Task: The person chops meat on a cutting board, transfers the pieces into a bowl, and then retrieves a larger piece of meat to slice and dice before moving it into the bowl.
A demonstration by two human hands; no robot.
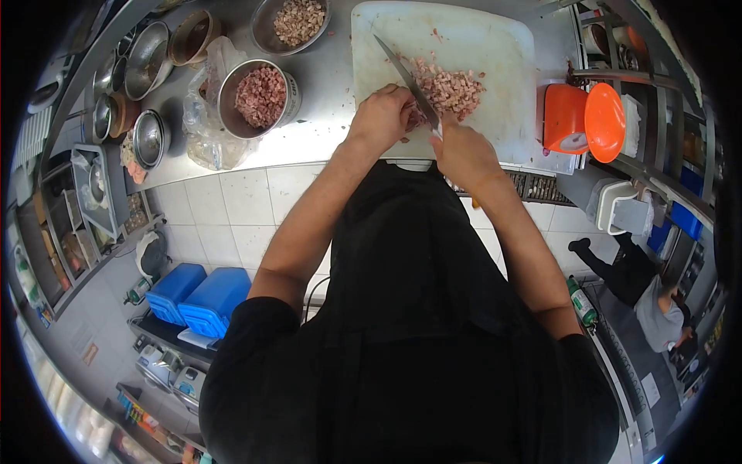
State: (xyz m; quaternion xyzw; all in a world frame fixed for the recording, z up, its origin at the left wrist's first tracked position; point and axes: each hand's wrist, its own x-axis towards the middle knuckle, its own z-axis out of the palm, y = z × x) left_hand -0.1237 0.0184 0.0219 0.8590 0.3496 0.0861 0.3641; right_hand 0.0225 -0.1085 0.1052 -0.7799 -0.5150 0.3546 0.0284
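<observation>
A kitchen knife [410, 81] slants across the white cutting board [506, 66], its tip pointing up and left. My right hand [465, 155] is closed around its handle. On the left side of the blade, the curled fingers of my left hand [384, 116] grip some meat, mostly hidden under them. Chopped pinkish meat [452, 91] lies in a loose pile to the right of the blade, with scraps scattered above it. A metal pot [292, 97] of diced red meat [261, 94] stands left of the board.
A metal bowl [258, 31] of paler diced pieces sits at the back. Plastic bags [207, 143] and stacked bowls [147, 60] occupy the left. An orange kitchen scale [563, 116] stands right of the board. Another person [661, 317] is at the far right.
</observation>
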